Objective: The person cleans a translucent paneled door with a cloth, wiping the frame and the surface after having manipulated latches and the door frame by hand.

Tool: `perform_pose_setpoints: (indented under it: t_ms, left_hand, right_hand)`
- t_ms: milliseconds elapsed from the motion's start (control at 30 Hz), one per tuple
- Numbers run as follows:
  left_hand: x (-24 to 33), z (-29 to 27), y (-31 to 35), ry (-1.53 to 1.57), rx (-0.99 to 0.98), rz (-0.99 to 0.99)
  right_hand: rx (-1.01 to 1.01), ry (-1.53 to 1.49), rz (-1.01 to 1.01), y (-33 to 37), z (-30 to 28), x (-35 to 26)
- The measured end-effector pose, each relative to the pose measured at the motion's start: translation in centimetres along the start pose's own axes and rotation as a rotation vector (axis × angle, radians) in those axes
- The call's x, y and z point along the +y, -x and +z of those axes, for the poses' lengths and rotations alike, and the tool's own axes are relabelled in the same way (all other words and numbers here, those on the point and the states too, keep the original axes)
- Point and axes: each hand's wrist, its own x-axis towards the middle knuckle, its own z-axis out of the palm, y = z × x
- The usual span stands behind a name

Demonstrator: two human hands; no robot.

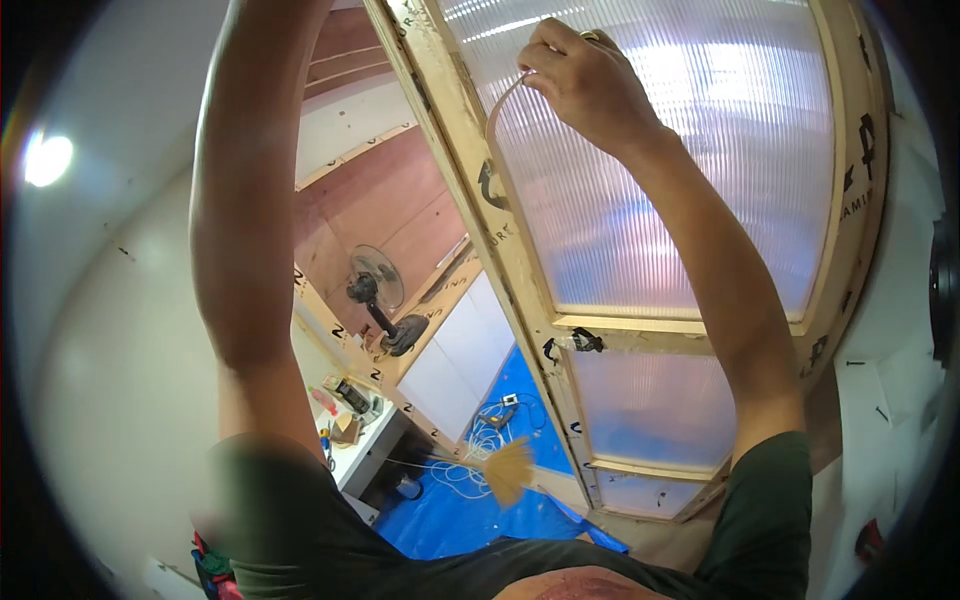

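Note:
My right hand is raised in front of a ribbed translucent panel set in a pale wooden door frame. Its fingers pinch the upper end of a thin, pale, bendable strip. From there the strip curves down along the panel's left edge; what it is made of I cannot tell. My left arm reaches up past the top of the picture, so the hand itself is hidden from view.
Beyond the door, a black fan stands on a wooden ledge. A blue sheet covers the floor, with a tangled white cable and a broom. At the left a white shelf bears cans and small tools.

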Motion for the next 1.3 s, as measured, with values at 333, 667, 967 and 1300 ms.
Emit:
perform_pose_setpoints:
  t_ms: [333,667,967,1300]
  left_hand:
    - [0.0,-13.0,21.7,-0.232,0.003,-0.675]
    - [1.5,-14.0,40.9,0.149,0.057,-1.235]
    - [0.6,-14.2,44.7,0.234,0.098,-1.302]
    - [-3.0,-12.8,43.0,0.282,0.14,-1.201]
  right_hand:
    - [0.177,0.031,0.056,-3.8,4.4,-3.1]
    - [0.236,-0.27,0.436,-1.1,7.8,-6.5]
    - [0.253,-0.15,0.566,-1.8,9.2,-8.4]
    - [0.124,-0.028,0.499,-0.6,10.3,-9.8]
